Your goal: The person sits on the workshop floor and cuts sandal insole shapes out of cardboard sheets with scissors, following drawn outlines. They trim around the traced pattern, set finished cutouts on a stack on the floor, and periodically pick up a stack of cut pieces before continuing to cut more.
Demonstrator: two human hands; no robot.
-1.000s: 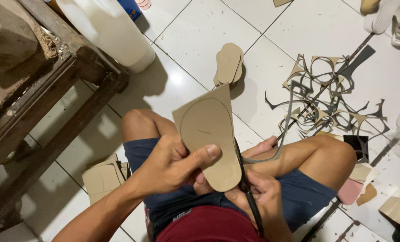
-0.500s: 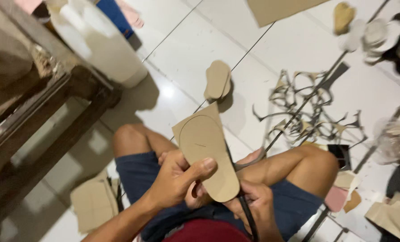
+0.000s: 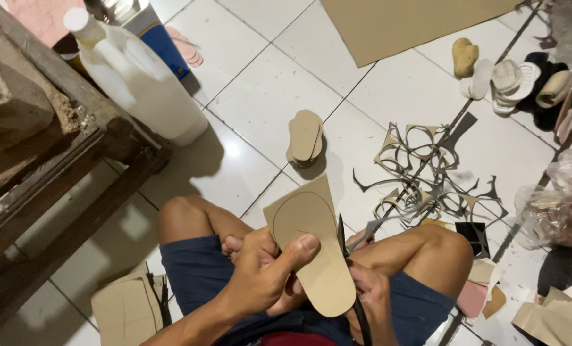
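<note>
Over crossed legs, hands (image 3: 263, 272) grip sole cutout (image 3: 315, 253); scissors (image 3: 353, 269) upright.

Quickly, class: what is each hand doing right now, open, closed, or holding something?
Left hand: closed on the tan sole-shaped cardboard piece, thumb pressed on top.
Right hand: closed around the black scissors, blades at the cardboard's edge.

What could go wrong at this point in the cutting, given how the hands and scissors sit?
The left hand pinches the sole-shaped cardboard piece with its thumb close to the scissors in the right hand; a slip might nick it. The blades run right along the drawn outline, so a wobble could cut into the sole shape. The cutting happens just above bare legs, which the blade tips could jab.
</note>
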